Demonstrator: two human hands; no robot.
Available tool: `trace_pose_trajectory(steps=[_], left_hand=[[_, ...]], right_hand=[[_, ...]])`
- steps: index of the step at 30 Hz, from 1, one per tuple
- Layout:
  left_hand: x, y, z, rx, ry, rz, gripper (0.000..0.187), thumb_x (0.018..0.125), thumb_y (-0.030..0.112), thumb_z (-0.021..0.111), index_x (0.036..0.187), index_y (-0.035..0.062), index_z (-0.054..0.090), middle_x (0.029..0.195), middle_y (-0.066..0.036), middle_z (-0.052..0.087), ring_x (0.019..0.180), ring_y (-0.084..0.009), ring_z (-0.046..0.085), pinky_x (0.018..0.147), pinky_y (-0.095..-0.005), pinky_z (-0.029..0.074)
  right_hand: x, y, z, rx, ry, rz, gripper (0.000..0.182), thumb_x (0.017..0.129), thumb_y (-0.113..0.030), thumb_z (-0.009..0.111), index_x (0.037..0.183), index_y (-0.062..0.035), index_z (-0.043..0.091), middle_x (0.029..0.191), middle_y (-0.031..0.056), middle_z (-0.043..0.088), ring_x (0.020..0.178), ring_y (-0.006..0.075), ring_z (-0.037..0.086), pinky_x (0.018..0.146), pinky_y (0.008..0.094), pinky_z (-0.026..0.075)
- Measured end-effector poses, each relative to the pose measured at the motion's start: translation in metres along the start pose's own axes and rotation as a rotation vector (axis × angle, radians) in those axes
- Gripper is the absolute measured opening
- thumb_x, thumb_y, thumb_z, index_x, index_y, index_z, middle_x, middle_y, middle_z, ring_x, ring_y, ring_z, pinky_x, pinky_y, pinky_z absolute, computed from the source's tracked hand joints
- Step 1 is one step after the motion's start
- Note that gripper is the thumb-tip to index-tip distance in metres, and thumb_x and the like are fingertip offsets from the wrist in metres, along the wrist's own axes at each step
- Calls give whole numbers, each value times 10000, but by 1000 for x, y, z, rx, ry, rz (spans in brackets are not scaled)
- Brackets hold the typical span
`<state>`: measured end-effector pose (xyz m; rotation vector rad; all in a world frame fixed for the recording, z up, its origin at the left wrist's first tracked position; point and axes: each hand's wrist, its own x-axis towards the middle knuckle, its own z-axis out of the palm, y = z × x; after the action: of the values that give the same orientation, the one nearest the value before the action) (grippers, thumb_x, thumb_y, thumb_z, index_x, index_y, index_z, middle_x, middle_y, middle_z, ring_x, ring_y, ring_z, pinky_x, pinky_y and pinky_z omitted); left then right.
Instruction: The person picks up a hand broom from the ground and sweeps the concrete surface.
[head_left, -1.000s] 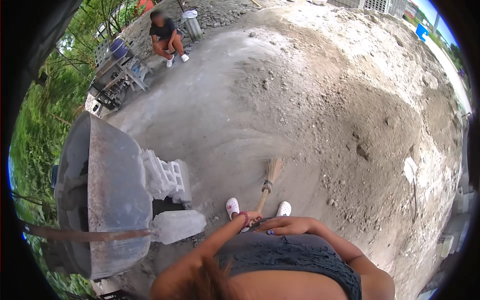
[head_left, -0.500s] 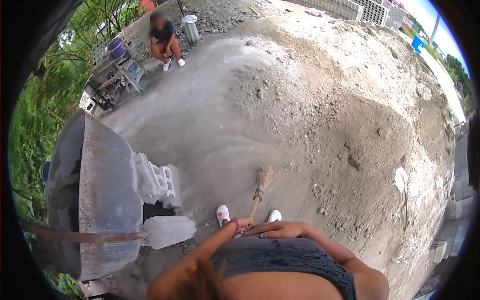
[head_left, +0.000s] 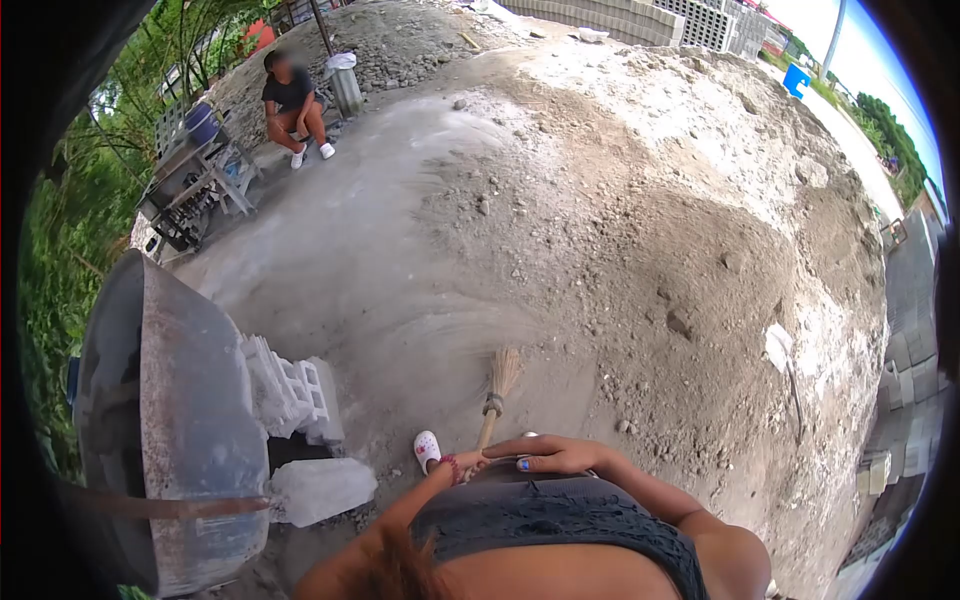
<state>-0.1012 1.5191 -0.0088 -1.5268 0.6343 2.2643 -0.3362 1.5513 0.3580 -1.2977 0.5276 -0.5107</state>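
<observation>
Filling the left edge of the frame, a big rusty metal basin (head_left: 185, 420) sits propped on grey concrete blocks (head_left: 290, 390), with a pale sack (head_left: 320, 488) lying just below them. At the upper left another person (head_left: 290, 100) crouches beside a cluttered metal table (head_left: 190, 180), well apart from the work. At lower centre, the person's left hand (head_left: 465, 464) is wrapped around the handle of a straw broom (head_left: 497, 385), and the right hand (head_left: 550, 455) lies closed over the handle just beside it, so both hands are gripping the broom close to the body. Its bristles touch the swept grey ground (head_left: 380, 250) near a white shoe (head_left: 427, 448). To the right lies loose dirt and stones (head_left: 680, 260), with a white scrap (head_left: 778, 347) further right and stacked blocks (head_left: 640, 15) at the top. As a judgement, a hard stroke could throw grit toward the feet or scatter dust back over the swept patch, because the rubble lies right beside it; catching a stone could also jolt the bristles. A blue sign (head_left: 797, 80) stands at the upper right, too small to read; no other writing or brand shows.
</observation>
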Motion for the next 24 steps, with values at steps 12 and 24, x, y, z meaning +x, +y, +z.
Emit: trace_pose_trajectory(steps=[12,24], left_hand=[[8,1,-11,51,-195,-12,122,730,142,480,773,32,513,654,-55,557,540,-117,534,433,-251,426],[-55,17,32,-56,-94,9,190,726,182,500,569,131,405,445,57,361,341,-53,309,301,-185,222]], right_hand=[[1,-2,10,40,-131,23,521,814,-356,353,1200,-12,288,1245,136,281,1167,232,222,954,329,140],[-8,6,0,18,92,3,515,814,-334,365,1214,-26,266,1252,125,274,1163,228,233,951,321,152]])
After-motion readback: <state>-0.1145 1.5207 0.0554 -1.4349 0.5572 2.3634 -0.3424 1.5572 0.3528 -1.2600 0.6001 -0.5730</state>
